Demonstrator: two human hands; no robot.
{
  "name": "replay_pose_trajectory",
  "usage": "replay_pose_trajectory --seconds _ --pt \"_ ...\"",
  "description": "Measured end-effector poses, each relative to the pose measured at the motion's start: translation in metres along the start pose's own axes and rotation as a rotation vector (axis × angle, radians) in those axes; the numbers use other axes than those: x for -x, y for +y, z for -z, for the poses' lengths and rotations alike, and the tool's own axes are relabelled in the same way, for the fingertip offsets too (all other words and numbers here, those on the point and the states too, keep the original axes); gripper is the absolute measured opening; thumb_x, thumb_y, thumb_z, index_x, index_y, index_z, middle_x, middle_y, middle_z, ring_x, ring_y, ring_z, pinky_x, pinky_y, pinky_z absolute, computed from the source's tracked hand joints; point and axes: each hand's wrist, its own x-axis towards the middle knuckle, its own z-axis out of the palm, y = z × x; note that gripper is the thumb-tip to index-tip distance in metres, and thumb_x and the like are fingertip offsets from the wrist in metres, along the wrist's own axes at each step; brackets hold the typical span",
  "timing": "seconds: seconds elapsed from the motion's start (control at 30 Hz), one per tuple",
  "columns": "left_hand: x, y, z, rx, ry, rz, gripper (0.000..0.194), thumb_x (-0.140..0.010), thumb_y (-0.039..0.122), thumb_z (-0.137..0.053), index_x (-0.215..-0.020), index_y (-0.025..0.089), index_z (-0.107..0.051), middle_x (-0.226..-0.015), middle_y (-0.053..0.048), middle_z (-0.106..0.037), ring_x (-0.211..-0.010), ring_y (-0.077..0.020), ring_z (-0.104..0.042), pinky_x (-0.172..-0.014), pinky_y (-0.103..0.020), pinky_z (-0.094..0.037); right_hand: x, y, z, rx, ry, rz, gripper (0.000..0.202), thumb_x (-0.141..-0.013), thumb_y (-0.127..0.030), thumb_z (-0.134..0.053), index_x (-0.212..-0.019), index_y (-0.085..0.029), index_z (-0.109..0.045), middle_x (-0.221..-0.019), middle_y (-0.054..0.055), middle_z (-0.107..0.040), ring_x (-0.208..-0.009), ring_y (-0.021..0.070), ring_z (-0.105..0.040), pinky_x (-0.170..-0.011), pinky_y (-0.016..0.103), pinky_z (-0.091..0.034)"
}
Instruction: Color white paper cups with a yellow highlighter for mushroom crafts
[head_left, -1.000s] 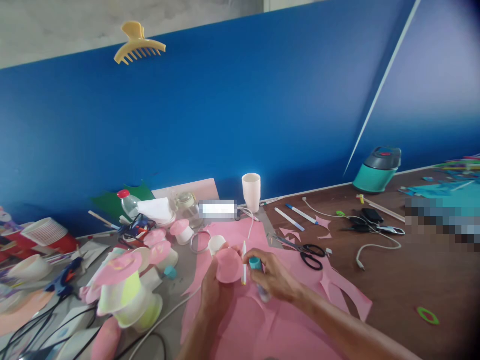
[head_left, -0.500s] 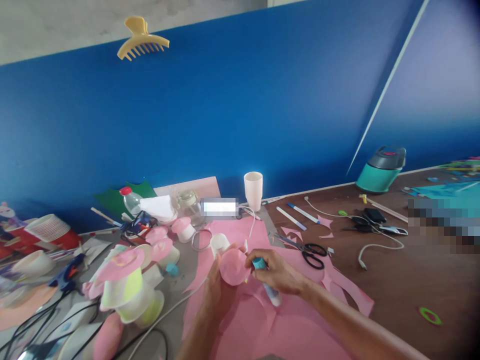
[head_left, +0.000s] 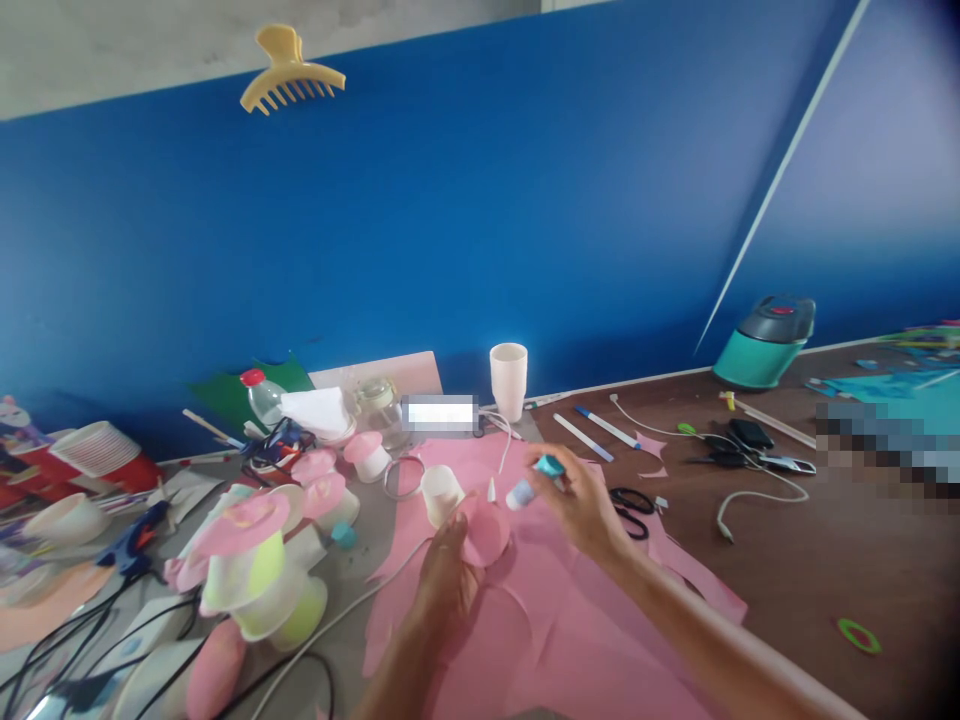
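Left hand (head_left: 451,572): fingers pinching round pink paper disc (head_left: 486,532) above pink paper sheet (head_left: 585,630), beside white paper cup (head_left: 441,492). Right hand (head_left: 576,500): fingers gripping white tube (head_left: 520,495) with turquoise end. Step seems gluing; next move likely calls for steady disc.

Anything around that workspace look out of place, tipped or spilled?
The yellow claw clip perched at the top edge of the blue partition looks odd, up away from the work. At far left, the stacked red cups lean over. No spill is visible, and the pink disc in the left hand shows no obvious damage.
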Motion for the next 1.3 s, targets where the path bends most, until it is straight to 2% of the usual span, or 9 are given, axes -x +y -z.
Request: replay_pose_trajectory --seconds 0.07,0.23,0.33,0.5,0.67,0.8,0.93,1.17,1.3 --pt "0.001 0.0 -0.002 -0.001 -0.002 -0.014 0.043 -0.077 0.024 -0.068 -0.118 0.015 -0.057 -0.099 -0.009 -0.071 -0.102 -0.0262 -0.064 -0.092 -0.043 -0.049 0.006 -0.002 -0.003 0.002 0.088 0.079 0.019 -0.086 -0.031 -0.052 -0.098 -0.019 -0.059 -0.088 0.004 -0.067 -0.073 0.0157 -0.062 -0.063 0.022 -0.047" --pt "0.003 -0.001 -0.004 0.02 -0.107 0.013 0.035 -0.08 0.027 -0.065 -0.112 0.014 -0.061 -0.099 -0.009 -0.071 -0.098 -0.0252 -0.065 -0.091 -0.04 -0.049 0.028 0.009 -0.027 0.107 -0.06 0.45 0.019 -0.09 -0.027 -0.048 -0.107 -0.02 -0.053 -0.093 0.008 -0.067 -0.08 0.0191 -0.064 -0.071 0.029 -0.051" --pt "0.002 -0.003 -0.002 0.02 -0.171 0.026 0.032 -0.078 0.029 -0.067 -0.104 0.011 -0.064 -0.093 -0.01 -0.071 -0.091 -0.023 -0.066 -0.088 -0.036 -0.05 0.034 0.018 -0.039 0.161 -0.077 0.629 0.024 -0.093 -0.026 -0.045 -0.116 -0.019 -0.048 -0.102 0.013 -0.066 -0.092 0.0217 -0.063 -0.077 0.033 -0.051" --pt "0.0 -0.007 0.0 0.075 -0.185 0.032 0.021 -0.075 0.024 -0.07 -0.091 0.01 -0.067 -0.083 -0.006 -0.069 -0.074 -0.0147 -0.065 -0.082 -0.03 -0.051 0.033 0.02 -0.041 0.237 -0.111 0.792 0.022 -0.092 -0.015 -0.041 -0.114 -0.016 -0.047 -0.101 0.014 -0.066 -0.094 0.0233 -0.062 -0.073 0.036 -0.051" --pt "-0.002 -0.007 0.002 0.073 -0.199 -0.022 0.017 -0.078 0.026 -0.067 -0.085 0.01 -0.068 -0.085 -0.007 -0.07 -0.076 -0.0154 -0.064 -0.079 -0.029 -0.051 0.032 0.023 -0.04 0.315 -0.076 0.79 0.023 -0.091 -0.014 -0.043 -0.114 -0.016 -0.047 -0.095 0.013 -0.067 -0.084 0.0234 -0.062 -0.069 0.037 -0.051" --pt "-0.002 -0.008 0.002 0.078 -0.186 -0.027 0.027 -0.08 0.029 -0.066 -0.1 0.011 -0.067 -0.096 -0.011 -0.071 -0.092 -0.0234 -0.065 -0.088 -0.039 -0.049 0.029 0.029 -0.037 0.344 0.021 0.726 0.024 -0.092 -0.016 -0.044 -0.115 -0.017 -0.047 -0.099 0.013 -0.066 -0.089 0.0241 -0.063 -0.075 0.039 -0.051" --pt "0.0 -0.007 -0.002 0.078 -0.121 -0.034 0.034 -0.078 0.023 -0.066 -0.111 0.016 -0.062 -0.104 -0.009 -0.07 -0.101 -0.0247 -0.063 -0.093 -0.042 -0.046 0.028 0.029 -0.035 0.248 0.118 0.688 0.022 -0.091 -0.017 -0.046 -0.113 -0.019 -0.046 -0.102 0.013 -0.065 -0.094 0.0232 -0.062 -0.079 0.038 -0.051" --pt "0.004 -0.002 -0.007 -0.035 -0.15 -0.04 0.026 -0.071 0.017 -0.07 -0.097 0.013 -0.067 -0.087 -0.006 -0.071 -0.09 -0.023 -0.066 -0.085 -0.033 -0.05 0.037 0.025 -0.043 0.104 -0.061 0.652 0.022 -0.093 -0.02 -0.043 -0.115 -0.02 -0.047 -0.102 0.012 -0.065 -0.094 0.0214 -0.063 -0.08 0.036 -0.053" --pt "0.008 0.0 -0.011 -0.083 -0.198 -0.027 0.029 -0.069 0.006 -0.063 -0.096 0.013 -0.067 -0.083 -0.005 -0.071 -0.089 -0.0216 -0.066 -0.083 -0.03 -0.051 0.036 0.026 -0.045 0.129 -0.043 0.657 0.023 -0.094 -0.021 -0.042 -0.116 -0.019 -0.047 -0.102 0.012 -0.065 -0.094 0.0219 -0.062 -0.079 0.037 -0.053"
